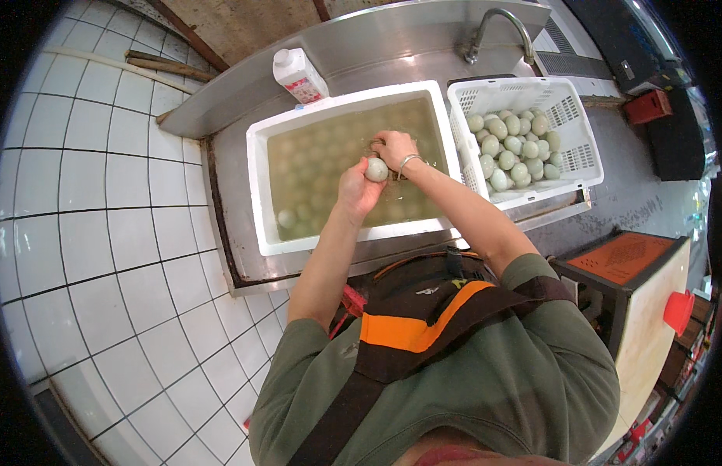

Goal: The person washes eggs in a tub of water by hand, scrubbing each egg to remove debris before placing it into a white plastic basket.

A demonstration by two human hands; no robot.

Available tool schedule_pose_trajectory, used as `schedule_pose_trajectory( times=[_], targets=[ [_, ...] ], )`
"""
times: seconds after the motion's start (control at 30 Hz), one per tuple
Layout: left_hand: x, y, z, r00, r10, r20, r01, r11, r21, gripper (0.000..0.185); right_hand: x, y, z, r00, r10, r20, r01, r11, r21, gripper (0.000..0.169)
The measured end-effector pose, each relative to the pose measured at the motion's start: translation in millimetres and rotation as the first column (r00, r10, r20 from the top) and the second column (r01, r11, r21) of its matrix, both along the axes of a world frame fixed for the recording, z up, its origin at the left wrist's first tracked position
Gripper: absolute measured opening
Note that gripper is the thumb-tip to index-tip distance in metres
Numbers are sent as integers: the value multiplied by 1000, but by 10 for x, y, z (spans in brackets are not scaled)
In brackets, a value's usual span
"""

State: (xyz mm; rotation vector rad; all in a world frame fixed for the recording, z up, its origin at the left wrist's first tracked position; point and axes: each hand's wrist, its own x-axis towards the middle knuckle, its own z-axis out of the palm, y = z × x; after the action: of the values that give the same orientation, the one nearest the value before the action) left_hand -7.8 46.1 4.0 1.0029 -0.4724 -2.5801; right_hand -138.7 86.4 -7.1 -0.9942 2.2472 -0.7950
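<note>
My left hand grips a pale green-white egg just above the murky water. Right beside it, my right hand is bent down at the water's surface, a bangle on its wrist. Something brownish shows at its fingertips, but what it is and whether it is gripped cannot be made out. Both hands are over a white foam box filled with yellowish water. Many submerged eggs show blurred through the water; one paler egg is in the near left corner.
Right of the box, a white plastic basket holds a heap of eggs. A white bottle stands behind the box. The stainless steel sink has a curved faucet at the back right. White tiles cover the left side.
</note>
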Motion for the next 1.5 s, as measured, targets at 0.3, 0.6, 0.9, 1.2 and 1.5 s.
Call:
schedule_pose_trajectory(
  times=[0.3,0.6,0.9,1.2,1.5],
  targets=[
    [31,-166,-74,979,199,38,-202,972,118,27,32,222,171,954,-182,240,214,970,-118,30],
    [-29,-87,-107,987,152,-56,-151,988,28,28,445,384,402,987,28,-159,-76,951,-301,25],
    [-58,10,61,997,40,-70,-38,999,31,32,29,111,162,995,-27,-92,8,980,-198,26],
    [64,-90,-21,978,203,50,-208,973,104,32,8,197,101,994,-40,-102,42,999,17,27],
    [-2,-10,95,964,254,79,-260,962,81,28,534,485,437,993,70,-91,-104,886,-452,16]
  ],
)
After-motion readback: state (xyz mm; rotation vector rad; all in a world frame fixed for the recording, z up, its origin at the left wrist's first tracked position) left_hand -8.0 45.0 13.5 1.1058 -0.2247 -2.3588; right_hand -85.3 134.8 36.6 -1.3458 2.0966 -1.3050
